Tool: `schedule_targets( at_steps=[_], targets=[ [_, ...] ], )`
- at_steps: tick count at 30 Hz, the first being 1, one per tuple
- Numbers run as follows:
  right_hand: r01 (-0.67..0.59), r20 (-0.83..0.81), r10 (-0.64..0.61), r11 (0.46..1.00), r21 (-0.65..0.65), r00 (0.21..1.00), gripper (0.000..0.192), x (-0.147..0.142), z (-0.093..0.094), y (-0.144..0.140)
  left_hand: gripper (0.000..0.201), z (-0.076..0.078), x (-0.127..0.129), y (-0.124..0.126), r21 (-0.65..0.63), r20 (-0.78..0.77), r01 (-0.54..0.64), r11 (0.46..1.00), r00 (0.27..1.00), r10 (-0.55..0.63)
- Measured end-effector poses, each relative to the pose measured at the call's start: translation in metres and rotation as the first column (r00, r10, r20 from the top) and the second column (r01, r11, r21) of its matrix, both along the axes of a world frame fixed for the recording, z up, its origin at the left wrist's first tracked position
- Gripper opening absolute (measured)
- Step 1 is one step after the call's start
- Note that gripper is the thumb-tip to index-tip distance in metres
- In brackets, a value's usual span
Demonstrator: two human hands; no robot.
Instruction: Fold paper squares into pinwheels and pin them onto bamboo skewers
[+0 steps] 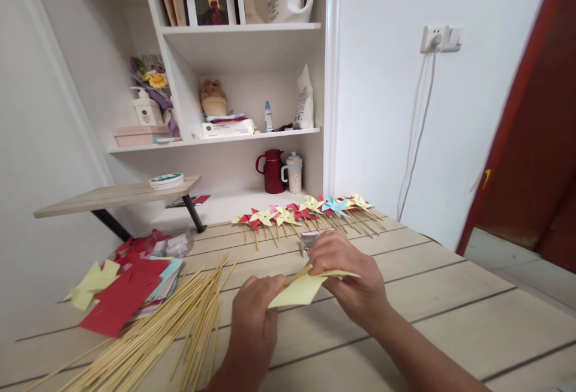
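Above the middle of the table, a pale yellow paper pinwheel (299, 292) is between my hands, with a short length of wooden stick (297, 275) showing against it. My left hand (257, 308) is closed round the stick, its thumb along the top near the paper. My right hand (353, 272) pinches the pinwheel at its centre by the stick's other end; the fingertips are partly hidden. Just behind the right hand stands a small open box (308, 242) with tiny items inside. Finished-looking pinwheels (285, 217) in yellow, red, pink and blue lie in a row at the back.
Loose wooden sticks (153, 335) lie in a heap at the left front. Beside them are red paper (126, 296), coloured sheets (166, 281) and a clear container (177, 243). A raised wooden stand (112, 196) and a red jug (273, 173) are farther back.
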State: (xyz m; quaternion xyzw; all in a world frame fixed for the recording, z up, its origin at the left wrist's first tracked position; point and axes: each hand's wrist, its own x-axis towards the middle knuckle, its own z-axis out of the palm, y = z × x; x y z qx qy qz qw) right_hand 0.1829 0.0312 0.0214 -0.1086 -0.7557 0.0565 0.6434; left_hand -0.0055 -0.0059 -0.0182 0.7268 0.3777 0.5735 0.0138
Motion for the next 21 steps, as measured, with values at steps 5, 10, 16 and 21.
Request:
schedule_targets(
  at_steps=[5,10,16,21],
  targets=[
    [-0.007,0.012,0.006,0.999,0.045,1.000,0.013,-0.001,0.003,-0.003,0.021,0.012,-0.007,0.000,0.281,-0.254,-0.017,0.959,0.963,0.092],
    [-0.010,-0.005,0.010,1.000,0.026,1.000,0.008,-0.002,0.002,-0.006,0.020,0.013,-0.008,-0.002,0.311,-0.315,-0.053,0.949,0.936,0.155],
    [-0.062,-0.033,0.062,0.998,0.008,0.998,0.004,-0.002,0.000,-0.008,0.018,0.009,-0.008,-0.004,0.341,-0.293,-0.057,0.938,0.942,0.164],
    [-0.035,0.016,0.034,0.998,0.060,0.999,0.017,-0.001,0.003,-0.010,0.016,0.012,-0.007,-0.008,0.350,-0.348,-0.095,0.932,0.911,0.223]
  ],
)
